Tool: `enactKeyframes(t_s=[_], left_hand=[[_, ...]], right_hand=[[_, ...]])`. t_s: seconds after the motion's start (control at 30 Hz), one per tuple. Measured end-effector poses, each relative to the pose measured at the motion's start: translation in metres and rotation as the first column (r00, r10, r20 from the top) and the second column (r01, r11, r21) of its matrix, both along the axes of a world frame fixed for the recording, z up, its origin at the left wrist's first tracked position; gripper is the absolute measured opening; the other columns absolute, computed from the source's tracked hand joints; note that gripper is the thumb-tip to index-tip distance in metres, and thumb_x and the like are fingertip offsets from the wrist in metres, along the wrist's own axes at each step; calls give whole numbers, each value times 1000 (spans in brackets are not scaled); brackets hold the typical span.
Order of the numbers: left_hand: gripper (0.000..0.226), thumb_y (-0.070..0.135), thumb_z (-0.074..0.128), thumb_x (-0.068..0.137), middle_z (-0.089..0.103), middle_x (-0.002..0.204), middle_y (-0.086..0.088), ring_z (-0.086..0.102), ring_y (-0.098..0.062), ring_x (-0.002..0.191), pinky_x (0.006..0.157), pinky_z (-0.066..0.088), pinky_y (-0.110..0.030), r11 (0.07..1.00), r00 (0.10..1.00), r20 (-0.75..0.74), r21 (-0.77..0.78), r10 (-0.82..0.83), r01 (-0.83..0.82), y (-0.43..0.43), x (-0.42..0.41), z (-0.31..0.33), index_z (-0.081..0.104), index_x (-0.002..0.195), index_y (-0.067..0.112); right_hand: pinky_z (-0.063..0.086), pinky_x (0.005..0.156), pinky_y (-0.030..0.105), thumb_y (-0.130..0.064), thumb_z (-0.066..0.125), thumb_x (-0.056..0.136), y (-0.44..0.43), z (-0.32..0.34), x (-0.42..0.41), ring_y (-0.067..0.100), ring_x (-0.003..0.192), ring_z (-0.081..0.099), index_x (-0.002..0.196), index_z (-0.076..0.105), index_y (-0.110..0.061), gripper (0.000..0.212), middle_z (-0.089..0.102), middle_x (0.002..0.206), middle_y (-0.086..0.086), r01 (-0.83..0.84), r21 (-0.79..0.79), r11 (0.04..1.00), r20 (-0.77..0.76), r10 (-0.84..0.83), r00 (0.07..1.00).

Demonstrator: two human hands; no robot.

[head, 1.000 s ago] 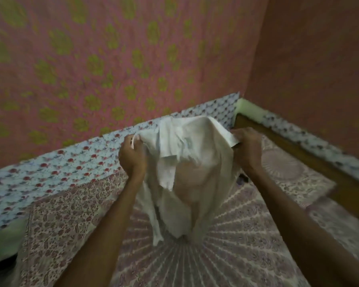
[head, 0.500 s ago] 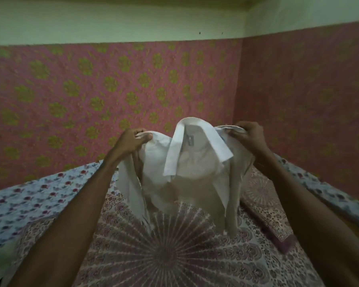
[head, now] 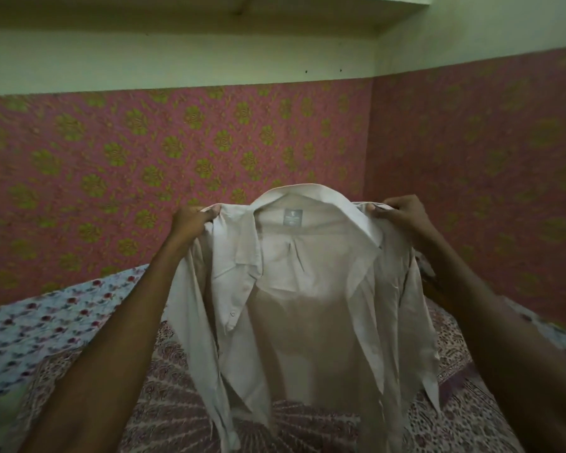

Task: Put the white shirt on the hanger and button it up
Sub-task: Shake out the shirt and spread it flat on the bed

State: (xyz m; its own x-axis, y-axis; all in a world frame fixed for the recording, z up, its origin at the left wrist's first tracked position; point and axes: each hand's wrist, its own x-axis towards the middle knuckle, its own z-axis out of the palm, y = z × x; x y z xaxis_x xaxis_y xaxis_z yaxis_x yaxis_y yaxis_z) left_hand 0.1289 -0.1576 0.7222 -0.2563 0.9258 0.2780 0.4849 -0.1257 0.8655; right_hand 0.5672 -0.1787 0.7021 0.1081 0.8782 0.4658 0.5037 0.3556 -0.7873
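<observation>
The white shirt (head: 294, 308) hangs in the air in front of me, unbuttoned, its front open and the collar label facing me. My left hand (head: 190, 220) grips the shirt's left shoulder beside the collar. My right hand (head: 402, 212) grips the right shoulder. Both front panels and the sleeves hang down loose over the bed. No hanger is in view.
Below the shirt lies a bed with a patterned maroon spread (head: 177, 407) and a floral sheet (head: 46, 325) on the left. Pink wall coverings with green motifs (head: 144, 165) close the corner behind and to the right.
Both hands have raised the shirt and spread it wider by the shoulders. The bunched cloth has opened out so the collar and label now face me. The view has tilted upward.
</observation>
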Motion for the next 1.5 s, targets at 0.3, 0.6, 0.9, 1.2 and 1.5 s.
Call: enactKeyframes(t_s=[0.3, 0.6, 0.9, 1.2, 1.5], left_hand=[[19, 30, 54, 96, 53, 70, 1, 47, -14, 65, 64, 34, -30, 996, 978, -205, 66, -44, 58, -19, 11, 1, 56, 79, 20], [46, 40, 59, 93, 38, 50, 0, 38, -16, 49, 54, 24, -29, 998, 971, -233, 49, 46, -36, -38, -2, -16, 46, 56, 18], [32, 33, 52, 98, 50, 63, 5, 46, -11, 60, 55, 33, -26, 995, 993, -85, -42, 85, -89, -97, 23, -60, 60, 76, 12], [19, 9, 46, 97, 54, 127, 4, 49, -14, 115, 93, 38, -34, 956, 969, 119, -177, -215, 233, -148, 52, -75, 61, 102, 20], [49, -1, 37, 93, 64, 130, -1, 63, -19, 73, 59, 43, -28, 961, 896, -442, -232, 36, -153, -113, 22, -105, 73, 71, 25]], right_hand=[[51, 78, 30, -4, 65, 85, -8, 6, -10, 8, 84, 65, 90, 79, -18, 21, 75, 91, -1, -80, 39, 996, -76, 83, 994], [48, 64, 26, -31, 73, 77, -12, 2, -22, 7, 70, 63, 83, 80, -18, 16, 76, 78, 3, 218, 88, 972, 17, -220, 975], [28, 53, 30, -41, 68, 84, -50, -50, -70, 14, 59, 45, 64, 65, -14, 34, 50, 57, 10, 166, -64, 984, 56, -163, 985], [51, 76, 37, -24, 71, 86, -123, -54, -101, 38, 81, 65, 81, 71, 2, 27, 67, 88, 22, -247, -541, 804, -86, 240, 967], [38, 59, 26, -6, 52, 86, -94, -70, -101, 18, 65, 54, 83, 74, -27, 30, 68, 83, -1, 222, -133, 966, 479, -134, 867]])
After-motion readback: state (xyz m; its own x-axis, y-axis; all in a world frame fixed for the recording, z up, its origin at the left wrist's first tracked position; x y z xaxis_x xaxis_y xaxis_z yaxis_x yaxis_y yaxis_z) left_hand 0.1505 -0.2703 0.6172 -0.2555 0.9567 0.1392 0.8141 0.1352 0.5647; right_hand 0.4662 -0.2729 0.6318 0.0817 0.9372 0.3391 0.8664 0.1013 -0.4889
